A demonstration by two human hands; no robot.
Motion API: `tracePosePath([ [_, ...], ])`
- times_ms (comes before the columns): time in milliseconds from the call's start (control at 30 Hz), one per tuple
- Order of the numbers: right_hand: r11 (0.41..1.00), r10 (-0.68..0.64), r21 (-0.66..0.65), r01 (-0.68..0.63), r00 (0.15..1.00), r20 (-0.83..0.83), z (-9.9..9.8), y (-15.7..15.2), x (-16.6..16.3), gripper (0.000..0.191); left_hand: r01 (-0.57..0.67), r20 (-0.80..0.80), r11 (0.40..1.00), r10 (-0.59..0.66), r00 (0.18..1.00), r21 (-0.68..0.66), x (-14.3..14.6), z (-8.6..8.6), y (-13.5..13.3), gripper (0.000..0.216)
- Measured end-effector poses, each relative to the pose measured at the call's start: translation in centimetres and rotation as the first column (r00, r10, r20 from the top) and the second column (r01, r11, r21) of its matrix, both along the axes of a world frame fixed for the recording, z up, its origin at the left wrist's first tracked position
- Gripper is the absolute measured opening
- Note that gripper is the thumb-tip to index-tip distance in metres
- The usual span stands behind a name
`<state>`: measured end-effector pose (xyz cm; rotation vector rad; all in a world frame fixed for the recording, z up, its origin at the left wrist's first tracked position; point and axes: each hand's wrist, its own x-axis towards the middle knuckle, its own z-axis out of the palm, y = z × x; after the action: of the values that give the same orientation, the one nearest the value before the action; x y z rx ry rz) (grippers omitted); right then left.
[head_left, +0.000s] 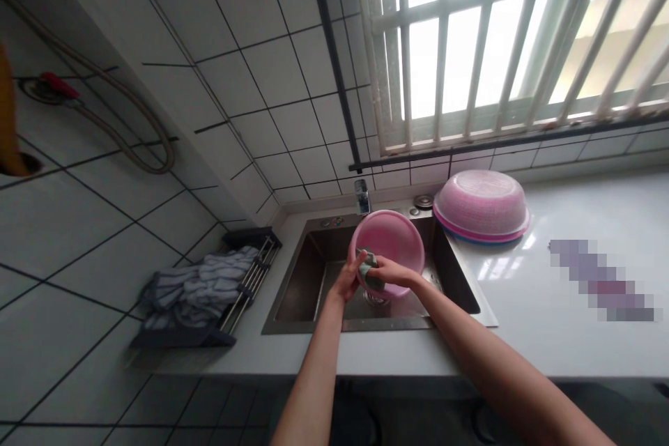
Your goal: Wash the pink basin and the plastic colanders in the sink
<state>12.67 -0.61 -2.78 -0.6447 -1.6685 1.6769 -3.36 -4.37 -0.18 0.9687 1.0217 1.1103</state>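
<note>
Bare arms reach into sink (303, 279). Left hand (347, 280) curled round pink basin (391, 237) rim, basin tipped up over drain. Right hand (393, 272) closed on grey-green cloth (368, 263), pressed just beside left fingers. Upside-down pink colander (481, 203) right of grip. Wiping looks part done; rinse likely left

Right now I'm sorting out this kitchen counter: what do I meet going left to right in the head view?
Striped cloth → left hand → scrub pad → right hand, these three at the pink basin → upturned pink baskets.
</note>
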Motion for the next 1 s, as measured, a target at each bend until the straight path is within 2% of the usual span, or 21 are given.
tracePosePath([
  [100, 0.979, -0.201, -0.027, 0.2, 0.975, -0.094, 0.5, 0.7, 0.1, 0.019, 0.075, 0.021, 0.996, -0.075, 0.997, -0.04, 0.6, 0.1, -0.2, 0.085],
  [200, 0.875, -0.479, -0.185, 0.447, 0.852, -0.213, 1.1, 2.1, 1.1, 0.021, 0.122, 0.034, 0.993, -0.122, 0.992, -0.006, 1.3, 0.3, -0.3, 0.082],
  [267, 0.832, -0.552, -0.207, 0.514, 0.805, -0.218, 1.3, 2.5, 1.7, 0.019, 0.137, 0.043, 0.99, -0.138, 0.989, 0.04, 1.4, 0.4, -0.2, 0.083],
  [333, 0.873, -0.488, -0.105, 0.476, 0.854, -0.18, 1.2, 2.1, 1.7, 0.018, 0.13, 0.046, 0.99, -0.132, 0.99, 0.057, 1.1, 0.3, 0.0, 0.082],
  [433, 0.97, -0.231, 0.052, 0.236, 0.969, -0.086, 0.6, 0.8, 0.8, 0.016, 0.057, 0.026, 0.998, -0.057, 0.998, -0.009, 0.3, -0.3, 0.3, 0.076],
  [500, 0.995, -0.067, 0.067, 0.067, 0.998, -0.008, 0.2, 0.0, 0.1, 0.012, -0.001, -0.005, 0.998, 0.001, 1.0, -0.059, 0.1, -0.7, 0.4, 0.076],
  [533, 0.998, -0.039, 0.056, 0.039, 0.999, 0.005, 0.1, -0.1, -0.1, 0.011, -0.017, -0.017, 0.998, 0.016, 1.0, -0.066, 0.1, -0.8, 0.5, 0.077],
  [567, 0.997, -0.059, 0.043, 0.06, 0.998, -0.008, 0.1, -0.1, -0.2, 0.012, -0.021, -0.022, 0.998, 0.019, 1.0, -0.055, 0.3, -0.9, 0.5, 0.078],
  [633, 0.97, -0.24, 0.014, 0.242, 0.966, -0.094, 0.4, 0.4, 0.1, 0.015, 0.005, -0.022, 1.0, -0.005, 1.0, 0.016, 0.8, -0.9, 0.5, 0.076],
  [700, 0.868, -0.495, -0.054, 0.494, 0.85, -0.178, 0.9, 1.3, 0.9, 0.018, 0.047, -0.049, 0.992, -0.041, 0.998, 0.119, 1.5, -0.7, 0.4, 0.072],
  [733, 0.813, -0.581, -0.091, 0.575, 0.791, -0.191, 1.1, 1.7, 1.4, 0.018, 0.066, -0.083, 0.985, -0.053, 0.995, 0.163, 1.8, -0.5, 0.3, 0.071],
  [767, 0.776, -0.63, -0.118, 0.619, 0.753, -0.19, 1.3, 2.1, 1.8, 0.018, 0.084, -0.124, 0.979, -0.061, 0.99, 0.186, 1.9, -0.4, 0.2, 0.071],
  [800, 0.765, -0.644, -0.132, 0.631, 0.743, -0.184, 1.3, 2.3, 2.0, 0.018, 0.098, -0.157, 0.978, -0.069, 0.985, 0.184, 1.9, -0.2, 0.1, 0.072],
  [867, 0.815, -0.58, -0.112, 0.569, 0.796, -0.175, 1.2, 2.4, 2.1, 0.018, 0.093, -0.155, 0.988, -0.074, 0.985, 0.122, 1.6, -0.1, 0.0, 0.075],
  [1000, 0.956, -0.294, -0.003, 0.295, 0.951, -0.092, -0.2, 1.1, 0.5, 0.016, -0.01, -0.024, 0.999, 0.009, 1.0, -0.031, 0.4, -0.7, 0.3, 0.081],
])
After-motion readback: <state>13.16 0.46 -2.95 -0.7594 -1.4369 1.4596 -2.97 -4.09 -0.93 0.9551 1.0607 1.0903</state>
